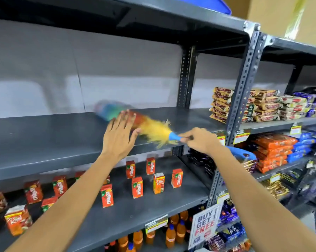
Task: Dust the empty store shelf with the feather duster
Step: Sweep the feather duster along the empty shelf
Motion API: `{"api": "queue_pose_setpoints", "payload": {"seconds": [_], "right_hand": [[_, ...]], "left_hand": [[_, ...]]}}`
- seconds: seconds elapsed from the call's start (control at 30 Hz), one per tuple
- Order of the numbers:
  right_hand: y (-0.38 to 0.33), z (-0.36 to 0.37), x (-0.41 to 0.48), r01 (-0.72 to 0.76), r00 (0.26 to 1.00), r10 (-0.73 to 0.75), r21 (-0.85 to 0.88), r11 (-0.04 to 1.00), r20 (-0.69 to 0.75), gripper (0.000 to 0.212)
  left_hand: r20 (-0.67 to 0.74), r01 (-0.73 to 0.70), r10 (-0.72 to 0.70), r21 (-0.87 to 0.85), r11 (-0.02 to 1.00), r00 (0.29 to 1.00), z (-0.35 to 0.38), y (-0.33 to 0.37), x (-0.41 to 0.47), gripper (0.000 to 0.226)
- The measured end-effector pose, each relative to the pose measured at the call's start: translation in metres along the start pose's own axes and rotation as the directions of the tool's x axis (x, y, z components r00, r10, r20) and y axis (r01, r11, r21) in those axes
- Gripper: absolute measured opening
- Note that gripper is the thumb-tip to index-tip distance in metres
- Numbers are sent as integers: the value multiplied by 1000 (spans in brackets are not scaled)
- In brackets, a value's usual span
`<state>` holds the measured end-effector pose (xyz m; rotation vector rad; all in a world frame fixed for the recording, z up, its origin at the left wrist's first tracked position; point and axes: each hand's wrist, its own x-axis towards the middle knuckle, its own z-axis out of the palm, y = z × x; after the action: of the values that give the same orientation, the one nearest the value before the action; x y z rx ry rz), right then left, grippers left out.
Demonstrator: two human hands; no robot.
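Note:
The empty grey metal shelf (pixel 53 139) runs across the middle of the view. A rainbow feather duster (pixel 153 128) lies along it, its blurred blue and purple tip toward the back wall and its yellow feathers nearest me. My right hand (pixel 199 140) grips the duster's blue handle, whose end sticks out behind my wrist. My left hand (pixel 120 137) hovers flat over the shelf with its fingers spread, just left of the duster and covering part of its red feathers.
Orange juice cartons (pixel 137 187) stand on the shelf below, with bottles (pixel 171 233) under them. Stacked biscuit packs (pixel 221 104) fill the shelf to the right of the perforated upright post (pixel 242 91). A "buy get free" sign (pixel 204 226) hangs at lower right.

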<state>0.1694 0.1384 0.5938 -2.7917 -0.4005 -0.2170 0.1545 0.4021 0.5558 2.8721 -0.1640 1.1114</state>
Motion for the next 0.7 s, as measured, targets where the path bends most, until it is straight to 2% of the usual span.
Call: {"api": "queue_pose_setpoints", "payload": {"seconds": [0.07,0.17,0.3,0.4,0.5,0.57,0.7], "right_hand": [[-29,6,6,162,982,-172,116,980,82,28],[-83,20,24,322,905,-387,308,895,179,22],[-169,45,42,467,797,-560,357,809,227,22],[-227,64,41,582,784,-607,187,791,129,27],[-275,87,32,609,793,-608,30,793,-35,32],[-296,100,28,582,812,-580,13,813,-59,32],[-294,103,30,585,811,-586,51,809,-2,32]], "left_hand": [[-41,60,-61,-37,998,997,-8,-12,-5,66],[-103,152,-154,-29,988,983,-32,-43,-19,64],[-192,272,-254,73,960,948,-78,-103,-50,57],[-232,359,-320,150,921,919,-103,-141,-75,56],[-252,424,-372,198,884,893,-116,-167,-97,55],[-251,438,-383,221,871,889,-117,-178,-106,55],[-208,437,-394,238,867,895,-108,-184,-111,56]]}}
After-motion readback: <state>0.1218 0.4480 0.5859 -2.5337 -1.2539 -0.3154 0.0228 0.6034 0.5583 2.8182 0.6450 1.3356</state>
